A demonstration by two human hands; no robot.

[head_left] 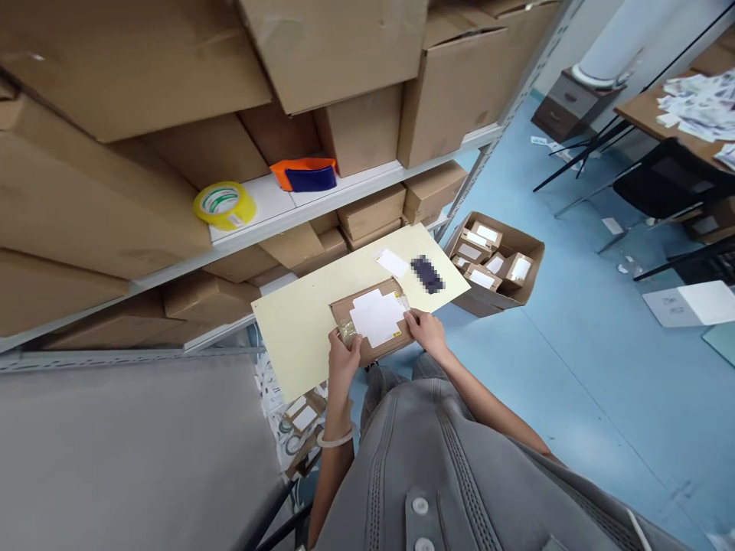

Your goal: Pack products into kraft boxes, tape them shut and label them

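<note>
A flat brown cardboard box (376, 353) with a white label (379, 317) on its top lies at the front edge of a pale yellow board (298, 329). My left hand (343, 358) grips the box's left side, where a crinkled strip of clear tape shows. On the right side of the box, my right hand (426, 330) is closed, with thumb and fingers at the corner. Behind the box, a white paper slip (391, 262) and a dark, pixelated object (428, 275) rest on the board.
A shelf ahead holds large cartons (344, 53), a roll of yellow tape (224, 205) and an orange-and-blue tape dispenser (304, 175). On the floor at right stands an open carton (531, 264) of labelled boxes. Farther right are a black chair (660, 180) and a paper-covered table (640, 107).
</note>
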